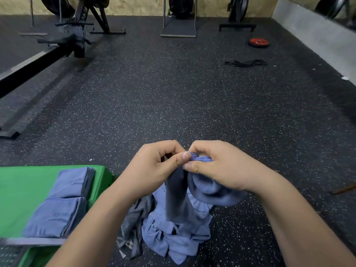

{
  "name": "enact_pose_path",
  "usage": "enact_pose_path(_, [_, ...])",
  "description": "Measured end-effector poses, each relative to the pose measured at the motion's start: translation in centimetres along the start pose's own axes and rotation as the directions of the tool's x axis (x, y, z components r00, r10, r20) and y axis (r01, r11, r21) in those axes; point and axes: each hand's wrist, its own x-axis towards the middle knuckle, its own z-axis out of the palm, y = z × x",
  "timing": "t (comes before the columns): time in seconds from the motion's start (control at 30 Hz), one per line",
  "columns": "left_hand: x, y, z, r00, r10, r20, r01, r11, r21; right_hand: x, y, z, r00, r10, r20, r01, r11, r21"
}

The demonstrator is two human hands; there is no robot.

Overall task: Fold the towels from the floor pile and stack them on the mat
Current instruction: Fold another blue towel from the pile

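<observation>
The left hand [154, 167] and right hand [223, 170] pinch the hem of a blue towel [212, 191], raised unfolded over the floor pile [173, 237]. Two folded stacks [71, 183] lie along the right edge of the green mat [23, 185]. Several crumpled towels are left, so I judge the task roughly midway.

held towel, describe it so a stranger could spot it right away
Find the green mat at lower left, then the towel pile on the floor to its right. Above the pile, the left hand and right hand pinch one blue towel by its top edge; unlike the folded towels on the mat, it hangs loose.
</observation>
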Motion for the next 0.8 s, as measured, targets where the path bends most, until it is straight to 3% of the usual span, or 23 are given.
enact_pose_path(0.17, [0.3, -0.3, 0.0, 0.999, -0.003, -0.052, 0.003, 1.0, 0.004, -0.2, -0.4, -0.5, 0.993, 0.007, -0.116, -0.006, 1.0, 0.006])
enact_pose_path(0.37, [0.4, -0.5, 0.4, 0.999, -0.034, 0.012, 0.034, 0.997, -0.064, -0.4, -0.9, -0.5, 0.946, -0.003, -0.324, 0.017, 0.999, 0.042])
enact_pose_path(0.63, [0.9, -1.5, 0.2, 0.998, 0.013, 0.057, -0.014, 1.0, 0.015, -1.2, -1.0, -1.4, 0.773, -0.052, -0.632, 0.151, 0.983, 0.104])
enact_pose_path(0.8, [1.0, -2.9, -0.9, 0.999, -0.014, 0.053, 0.004, 0.983, 0.182, -1.2, -0.7, -1.8, 0.7, -0.037, -0.713, 0.171, 0.978, 0.116])
